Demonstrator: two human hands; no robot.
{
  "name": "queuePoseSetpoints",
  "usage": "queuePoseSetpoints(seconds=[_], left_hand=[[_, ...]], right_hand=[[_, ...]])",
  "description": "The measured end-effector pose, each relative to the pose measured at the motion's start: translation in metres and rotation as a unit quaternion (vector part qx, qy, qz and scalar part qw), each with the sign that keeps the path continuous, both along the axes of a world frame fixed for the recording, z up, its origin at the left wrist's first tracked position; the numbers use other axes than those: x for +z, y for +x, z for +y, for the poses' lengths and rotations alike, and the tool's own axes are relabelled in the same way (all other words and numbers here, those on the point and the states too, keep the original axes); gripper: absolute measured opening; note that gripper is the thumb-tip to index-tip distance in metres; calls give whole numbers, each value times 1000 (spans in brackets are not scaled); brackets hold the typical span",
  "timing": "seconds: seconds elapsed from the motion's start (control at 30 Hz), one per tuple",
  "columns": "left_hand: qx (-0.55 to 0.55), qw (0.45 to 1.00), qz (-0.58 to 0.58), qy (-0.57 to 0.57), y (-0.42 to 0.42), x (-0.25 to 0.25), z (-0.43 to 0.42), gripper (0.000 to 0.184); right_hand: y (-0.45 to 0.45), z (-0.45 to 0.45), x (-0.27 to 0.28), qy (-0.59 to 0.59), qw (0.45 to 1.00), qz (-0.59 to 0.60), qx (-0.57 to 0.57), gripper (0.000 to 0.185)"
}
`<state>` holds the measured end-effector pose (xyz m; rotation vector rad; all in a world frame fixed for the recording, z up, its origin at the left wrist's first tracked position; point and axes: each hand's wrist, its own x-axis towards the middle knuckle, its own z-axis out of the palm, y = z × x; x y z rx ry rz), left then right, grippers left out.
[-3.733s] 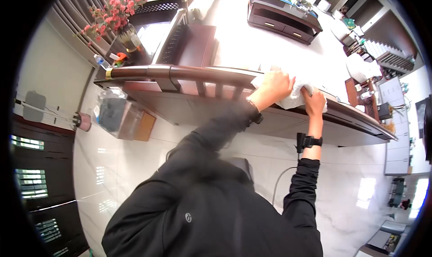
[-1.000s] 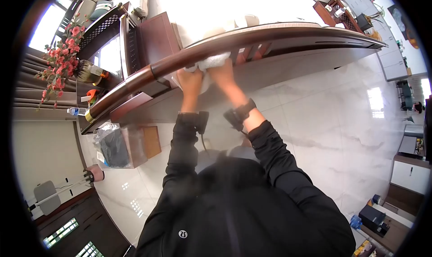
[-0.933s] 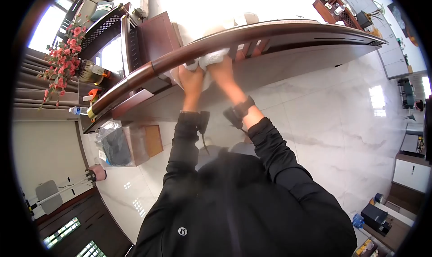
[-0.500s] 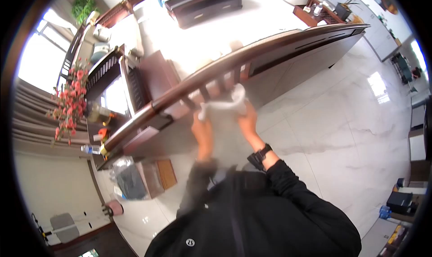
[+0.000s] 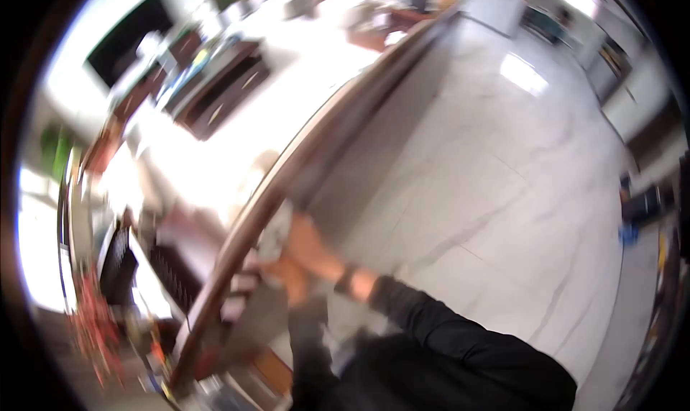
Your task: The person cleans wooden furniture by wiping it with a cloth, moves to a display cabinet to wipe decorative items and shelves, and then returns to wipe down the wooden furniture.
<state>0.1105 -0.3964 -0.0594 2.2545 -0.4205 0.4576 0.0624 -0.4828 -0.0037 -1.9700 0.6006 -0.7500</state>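
Observation:
Everything close by is smeared by motion. My right hand (image 5: pixel 310 247) is closed on a crumpled white cloth (image 5: pixel 276 231), and a dark band sits on that wrist. My left hand (image 5: pixel 286 273) lies just below it, almost touching, with its fingers blurred and closed at the lower end of the cloth. Both hands are beside the long wooden back (image 5: pixel 287 174) of a bench or sofa, close to its slats. The cloth is partly hidden by the hands.
Pale marble floor (image 5: pixel 460 188) spreads to the right. Beyond the bench back stands a dark low table (image 5: pixel 219 87) with things on it. Red flowers (image 5: pixel 93 325) are at the left, and a cardboard box (image 5: pixel 272 371) is on the floor near my left arm.
My view has swung to the right. My hands, which stretched the white cloth apart between them, have come together, and the cloth is now bunched beside the bench back.

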Motion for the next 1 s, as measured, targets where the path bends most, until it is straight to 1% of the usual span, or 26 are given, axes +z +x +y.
queuePoseSetpoints(seconds=[0.03, 0.07, 0.1, 0.13, 0.17, 0.2, 0.27, 0.3, 0.33, 0.37, 0.4, 0.43, 0.47, 0.5, 0.57, 0.63, 0.67, 0.7, 0.73, 0.8, 0.83, 0.87, 0.93, 1.0], left_hand=[[-16, 999, -28, 5, 0, -6, -4, 43], [-17, 998, -51, 11, -4, -11, -7, 43], [-12, 997, -72, 28, -12, -14, -7, 43], [-21, 995, -86, 40, -22, -14, -14, 43], [-29, 993, -103, 45, -35, -17, -21, 43], [-32, 991, -117, 50, -48, -18, -33, 43], [-88, 986, -130, 57, -87, -28, -60, 43], [-130, 981, -129, 63, -110, -32, -76, 43], [-177, 975, -118, 69, -134, -38, -90, 43], [-242, 963, -91, 77, -159, -42, -104, 43], [-306, 947, -59, 83, -181, -48, -113, 43], [-370, 924, -25, 91, -203, -52, -126, 43], [-432, 896, 9, 101, -223, -55, -138, 43], [-491, 863, 47, 112, -244, -55, -151, 43], [-596, 783, 112, 135, -282, -56, -187, 44], [-688, 692, 154, 153, -317, -53, -235, 44], [-700, 672, 143, 191, -335, -48, -261, 44], [-699, 658, 119, 253, -360, -28, -289, 50], [-696, 640, 93, 311, -390, -14, -317, 57], [-732, 569, 170, 335, -445, -1, -365, 47], [-760, 535, 211, 302, -479, 13, -382, 43], [-791, 483, 195, 322, -508, 24, -394, 42], [-835, 381, 157, 364, -555, 41, -424, 39], [-887, 257, 185, 335, -594, 41, -447, 38]], right_hand=[[-3, -5, -3, -2, 1000, 6, 29, 42], [-21, -10, 18, -11, 1000, 2, 29, 32], [-40, -14, 39, -21, 999, -3, 29, 25], [-35, -19, 32, 71, 993, -78, 60, 23], [-30, -9, 10, 144, 982, -85, 88, 24], [-30, -14, 1, 212, 965, -93, 119, 26], [-60, -31, 30, 349, 923, -79, 140, 32], [-68, -40, 24, 211, 961, -111, 143, 25], [-74, -51, 9, 71, 979, -129, 140, 19], [-89, -72, 2, 75, 976, -38, 201, 20], [-129, -90, 27, 39, 960, 54, 270, 19], [-158, -106, 2, -46, 971, 36, 231, 15], [-185, -127, -36, -133, 972, 21, 192, 11], [-224, -151, -46, -58, 989, 63, 118, 11], [-323, -197, -58, 75, 991, 100, 42, 15], [-423, -240, -48, 155, 986, 59, -6, 20], [-463, -253, -39, 173, 982, 50, -47, 22], [-503, -265, -29, 191, 977, 38, -88, 24], [-549, -270, 4, 213, 968, 52, -120, 26], [-616, -274, 22, 203, 952, 139, -181, 31], [-646, -279, 16, 167, 940, 215, -205, 32], [-667, -283, 7, 131, 921, 290, -224, 33], [-729, -258, -35, 94, 922, 180, -329, 34], [-783, -222, -62, 131, 900, 94, -406, 41]])
